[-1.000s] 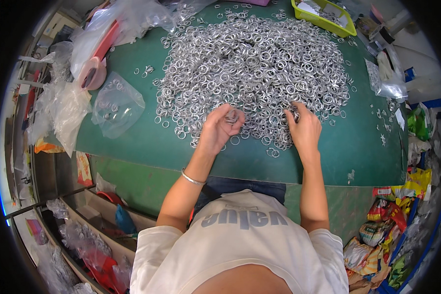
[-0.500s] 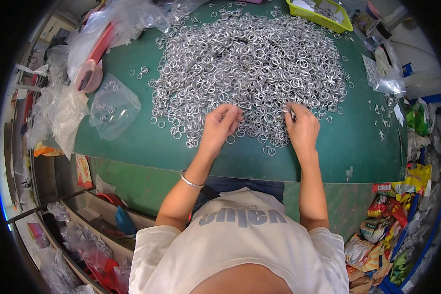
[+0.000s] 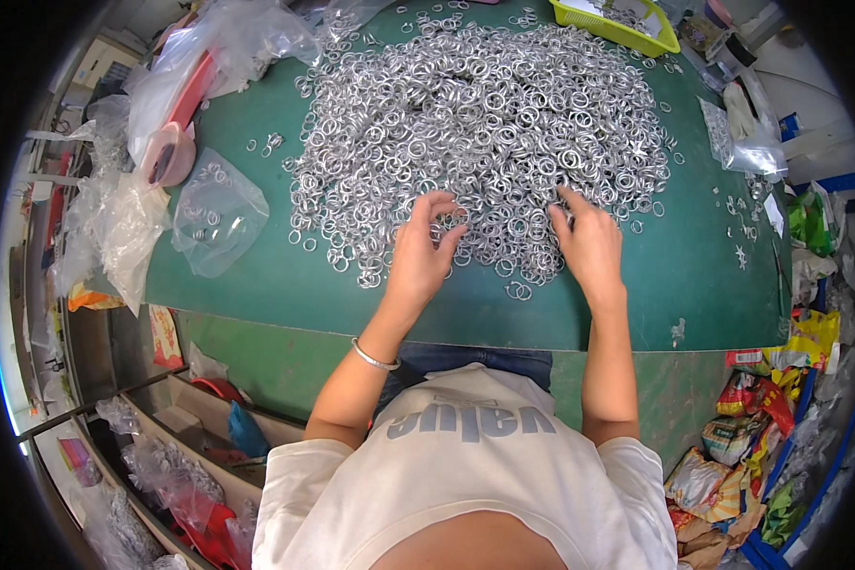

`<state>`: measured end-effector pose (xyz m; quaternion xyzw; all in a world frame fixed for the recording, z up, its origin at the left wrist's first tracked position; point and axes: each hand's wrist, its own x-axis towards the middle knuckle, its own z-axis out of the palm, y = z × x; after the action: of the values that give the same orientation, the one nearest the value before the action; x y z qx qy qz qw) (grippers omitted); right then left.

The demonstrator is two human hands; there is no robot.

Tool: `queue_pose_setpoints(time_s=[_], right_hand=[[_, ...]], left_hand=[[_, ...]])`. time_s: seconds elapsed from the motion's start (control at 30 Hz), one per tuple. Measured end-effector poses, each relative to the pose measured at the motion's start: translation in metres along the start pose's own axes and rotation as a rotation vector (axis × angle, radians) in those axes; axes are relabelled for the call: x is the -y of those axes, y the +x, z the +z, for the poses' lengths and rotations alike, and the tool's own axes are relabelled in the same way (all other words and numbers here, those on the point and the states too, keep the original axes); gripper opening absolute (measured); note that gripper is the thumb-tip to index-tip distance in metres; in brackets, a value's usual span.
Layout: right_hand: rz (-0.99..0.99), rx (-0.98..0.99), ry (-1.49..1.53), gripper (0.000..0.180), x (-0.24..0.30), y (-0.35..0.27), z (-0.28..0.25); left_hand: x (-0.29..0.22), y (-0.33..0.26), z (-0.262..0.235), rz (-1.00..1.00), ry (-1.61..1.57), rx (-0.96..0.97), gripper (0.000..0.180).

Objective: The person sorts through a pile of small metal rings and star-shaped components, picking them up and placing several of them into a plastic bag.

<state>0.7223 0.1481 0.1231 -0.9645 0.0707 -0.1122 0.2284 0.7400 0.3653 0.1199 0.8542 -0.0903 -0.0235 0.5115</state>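
A wide heap of silver metal rings point(image 3: 484, 114) covers the middle of the green tabletop point(image 3: 285, 294). At the heap's near edge, left of centre, is my left hand point(image 3: 426, 249), its thumb and curved fingers apart, with loose rings showing in the gap. My right hand point(image 3: 589, 245) is over the near right part of the heap. Its index finger reaches forward and the thumb stands away from it, with nothing visible gripped between them. The other fingers of that hand are partly hidden. A pair of rings point(image 3: 518, 291) lies on the bare green surface between the hands.
A clear plastic bag point(image 3: 220, 214) with several rings lies to the left, near a pink scoop-like container point(image 3: 169, 157). At the far right stands a yellow-green basket point(image 3: 617, 30). Small silver pieces point(image 3: 741, 223) lie along the table's right side. Colourful packages point(image 3: 731, 437) are piled below, right.
The fingers of my left hand have spread from a closer pinch. My right thumb and index finger have parted, and the dark thing seen between them earlier no longer shows.
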Motion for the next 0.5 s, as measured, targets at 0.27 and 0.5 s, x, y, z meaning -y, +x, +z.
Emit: queue_pose_setpoints(time_s=[0.27,0.5], right_hand=[[-0.007,0.125,0.011,0.035,0.001,-0.038,-0.004],[-0.034,0.169,0.170,0.032,-0.015,-0.048,-0.018]], left_hand=[[0.008,0.002,-0.002,-0.196,-0.547,0.147,0.045],[0.000,0.000,0.002,0.051,-0.064,-0.010,0.031]])
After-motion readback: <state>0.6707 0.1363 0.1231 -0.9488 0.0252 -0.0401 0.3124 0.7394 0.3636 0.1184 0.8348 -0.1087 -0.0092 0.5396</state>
